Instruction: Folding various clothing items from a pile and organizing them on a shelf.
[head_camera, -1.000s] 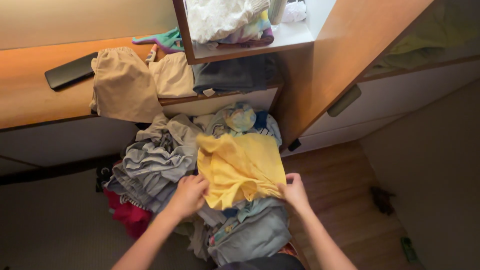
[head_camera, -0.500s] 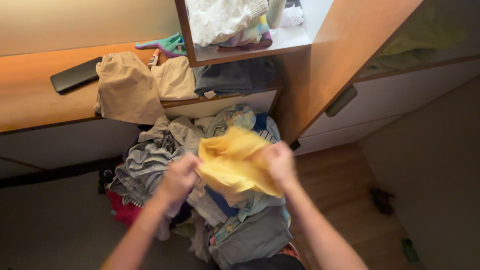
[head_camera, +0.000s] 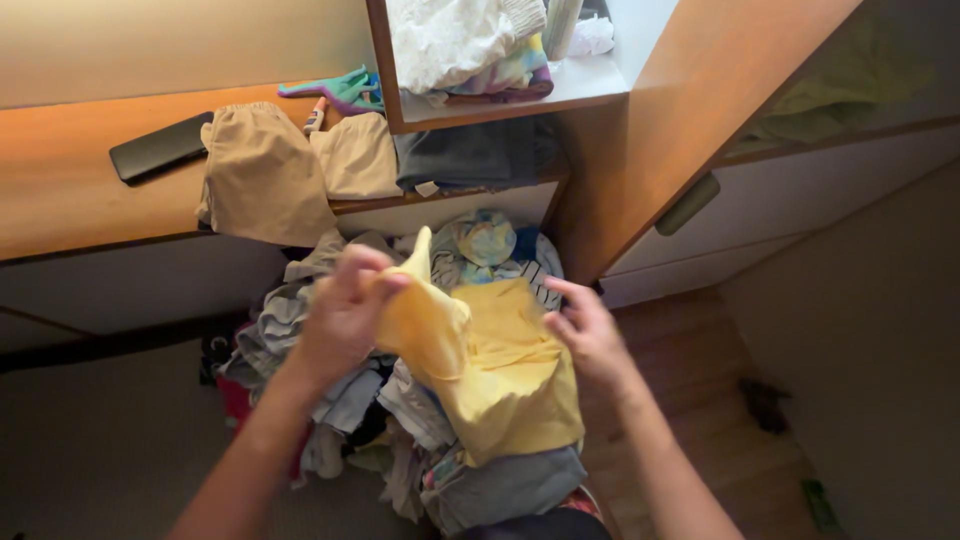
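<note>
A yellow garment (head_camera: 490, 370) hangs over a heap of mixed clothes (head_camera: 340, 400) on the floor. My left hand (head_camera: 345, 310) grips its upper left part, pinched and lifted so a corner pokes up. My right hand (head_camera: 585, 335) rests against the garment's right edge with fingers spread, touching the cloth. Grey, striped and blue pieces lie under and around the yellow cloth.
A wooden desk top (head_camera: 70, 190) holds a dark phone (head_camera: 160, 148) and beige shorts (head_camera: 265, 185). A shelf (head_camera: 590, 80) above carries white and coloured clothes. An open wooden wardrobe door (head_camera: 690, 120) stands right, with white drawers (head_camera: 800, 200) beside it. A small dark scrap (head_camera: 765, 400) lies on the wooden floor.
My left hand has risen and bunched the yellow garment's left part. My right hand has let the cloth drop open and moved to its right edge, fingers now spread.
</note>
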